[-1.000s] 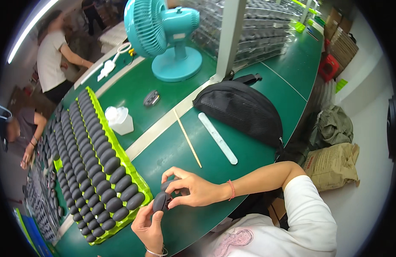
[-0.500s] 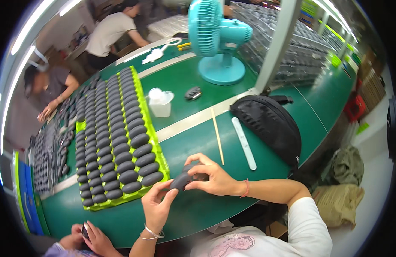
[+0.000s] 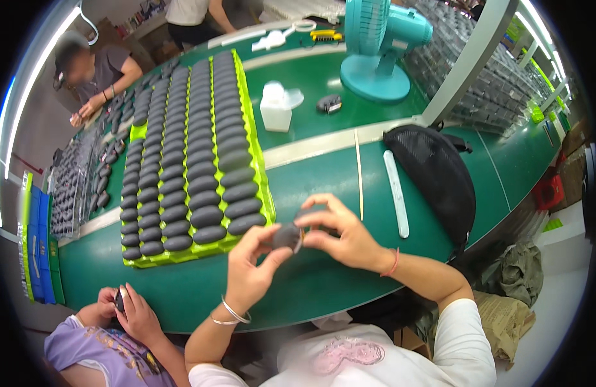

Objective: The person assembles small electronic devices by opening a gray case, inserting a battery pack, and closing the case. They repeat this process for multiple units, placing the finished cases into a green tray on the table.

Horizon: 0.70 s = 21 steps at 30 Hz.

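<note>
Above the front part of the green table, my left hand (image 3: 251,263) pinches a dark grey, rounded oval piece (image 3: 285,237) between thumb and fingers. My right hand (image 3: 347,237) meets it from the other side, its fingertips at the piece's right end. A second dark rounded shape (image 3: 314,211) shows under the curled fingers of my right hand; whether it is separate is hard to tell. Left of my hands lies a lime-green tray (image 3: 269,205) with rows of similar dark oval pieces.
A thin wooden stick (image 3: 360,177), a pale flat strip (image 3: 396,193) and a black mesh bag (image 3: 433,187) lie to the right. Farther back are a white bottle (image 3: 275,109), a small dark object (image 3: 329,103) and a teal fan (image 3: 375,74). A neighbour's hands (image 3: 131,309) hold a dark piece.
The view has shifted, so the tray and table sit higher and the fan farther right. In my hands the oval piece has been turned, and a lighter edge shows at its right end.
</note>
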Available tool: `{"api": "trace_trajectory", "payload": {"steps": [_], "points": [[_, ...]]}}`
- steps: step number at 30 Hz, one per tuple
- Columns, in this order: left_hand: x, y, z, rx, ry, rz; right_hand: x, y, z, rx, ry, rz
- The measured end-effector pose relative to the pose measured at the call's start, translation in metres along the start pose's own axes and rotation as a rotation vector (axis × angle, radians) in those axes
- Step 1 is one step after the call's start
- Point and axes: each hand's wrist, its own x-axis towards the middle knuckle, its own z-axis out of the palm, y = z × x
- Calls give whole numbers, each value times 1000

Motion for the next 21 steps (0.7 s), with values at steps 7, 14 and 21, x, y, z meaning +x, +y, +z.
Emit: {"api": "trace_trajectory", "payload": {"steps": [7, 14, 21], "points": [[4, 10, -6, -335, -9, -206, 6, -8, -12, 834, 96, 487], [3, 5, -9, -340, -106, -149, 4, -6, -15, 1013, 7, 553], [-1, 13, -4, 743, 43, 865, 1, -6, -14, 1073, -60, 543]]}}
